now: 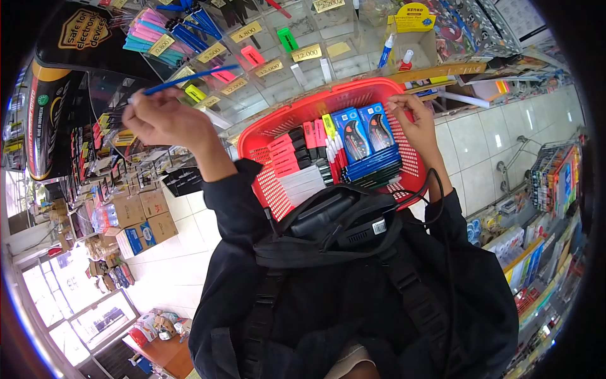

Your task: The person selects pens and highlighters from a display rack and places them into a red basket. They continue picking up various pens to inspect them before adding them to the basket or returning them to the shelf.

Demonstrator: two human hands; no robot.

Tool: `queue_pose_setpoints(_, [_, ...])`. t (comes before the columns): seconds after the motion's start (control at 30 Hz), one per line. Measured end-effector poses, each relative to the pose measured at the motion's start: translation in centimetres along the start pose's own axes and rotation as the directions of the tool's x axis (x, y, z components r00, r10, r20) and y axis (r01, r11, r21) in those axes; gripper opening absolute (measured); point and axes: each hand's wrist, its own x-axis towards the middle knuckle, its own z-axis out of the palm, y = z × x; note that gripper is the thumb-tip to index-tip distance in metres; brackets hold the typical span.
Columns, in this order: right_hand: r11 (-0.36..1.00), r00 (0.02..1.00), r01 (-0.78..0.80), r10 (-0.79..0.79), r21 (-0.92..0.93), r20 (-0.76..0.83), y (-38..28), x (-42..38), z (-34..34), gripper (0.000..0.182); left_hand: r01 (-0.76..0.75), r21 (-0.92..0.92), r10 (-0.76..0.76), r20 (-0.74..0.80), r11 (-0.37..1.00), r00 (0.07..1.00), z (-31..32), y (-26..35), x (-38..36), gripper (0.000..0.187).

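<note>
My left hand (158, 120) is raised over the display's left part, its fingers closed around a long, thin blue pencil (196, 77). The pencil points to the right, across the price-tagged compartments. My right hand (415, 123) grips the right rim of a red plastic basket (290, 117). Inside the basket lie pink boxes (284, 155), white sticks (302, 184), red-and-white pens (336, 158), and a yellow highlighter (329, 125). Two blue packs (353, 136) stand beside them, above a row of blue and dark green pencils (375, 163).
In front, a clear divided display (271, 82) holds pens, highlighters and price tags. A yellow-topped box (413, 19) with correction pens stands at its right. Cardboard boxes (148, 218) sit on the tiled floor at left; a wire rack (555, 174) is at right. A black bag (328, 234) hangs at my chest.
</note>
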Motion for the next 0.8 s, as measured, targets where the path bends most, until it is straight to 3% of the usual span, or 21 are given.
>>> queue_pose_setpoints(0.07, [1.0, 1.0, 0.005, -0.005, -0.024, 0.014, 0.0, 0.0, -0.1, 0.02, 0.326, -0.177, -0.321, 0.06, 0.929, 0.945, -0.4, -0.1, -3.5, 0.012])
queue_pose_setpoints(0.1, [0.999, 1.0, 0.007, -0.006, -0.04, 0.026, 0.0, 0.1, -0.1, 0.018, 0.488, -0.18, -0.468, 0.141, 0.854, 0.872, -2.1, -1.7, -5.0, 0.009])
queue_pose_setpoints(0.13, [0.998, 0.999, 0.009, -0.007, -0.056, 0.038, 0.0, 0.0, -0.2, 0.017, 0.439, 0.025, -0.421, 0.34, 0.898, 0.841, -3.6, -3.0, -7.0, 0.008])
queue_pose_setpoints(0.2, [0.998, 0.999, 0.006, -0.004, -0.055, 0.036, 0.2, 0.0, -0.2, 0.017, 0.721, 0.014, -0.594, 0.578, 0.693, 0.559, -4.3, -2.9, -11.5, 0.014])
queue_pose_setpoints(0.23, [0.999, 0.999, 0.004, -0.002, -0.052, 0.038, 0.3, 0.0, -0.1, 0.017, 0.746, 0.16, -0.65, 0.626, 0.647, 0.43, -5.0, -3.4, -13.3, 0.016])
queue_pose_setpoints(0.27, [1.0, 1.0, -0.005, 0.005, -0.001, -0.001, 0.3, 0.1, 0.1, 0.02, 0.744, 0.305, -0.7, 0.652, 0.595, 0.292, -5.7, -3.9, -15.1, 0.018])
queue_pose_setpoints(0.43, [1.0, 1.0, 0.0, 0.0, -0.003, 0.001, 0.0, 0.0, 0.0, 0.02, 0.723, 0.534, -0.705, 0.704, 0.439, -0.092, -7.1, -5.1, -20.4, 0.021])
queue_pose_setpoints(0.47, [1.0, 1.0, 0.002, -0.002, -0.001, 0.003, -0.1, 0.1, 0.0, 0.02, 0.672, 0.603, -0.716, 0.681, 0.43, -0.153, -7.3, -5.3, -20.8, 0.014])
queue_pose_setpoints(0.57, [1.0, 1.0, -0.002, 0.002, 0.013, 0.0, 0.1, 0.0, 0.1, 0.019, 0.45, 0.685, -0.66, 0.711, 0.573, -0.242, -8.6, -6.5, -21.9, 0.014])
queue_pose_setpoints(0.8, [1.0, 1.0, 0.01, -0.01, -0.008, 0.004, 0.2, 0.1, 0.1, 0.018, 0.165, 0.685, -0.628, 0.721, 0.71, -0.292, -8.9, -5.5, -23.0, 0.023])
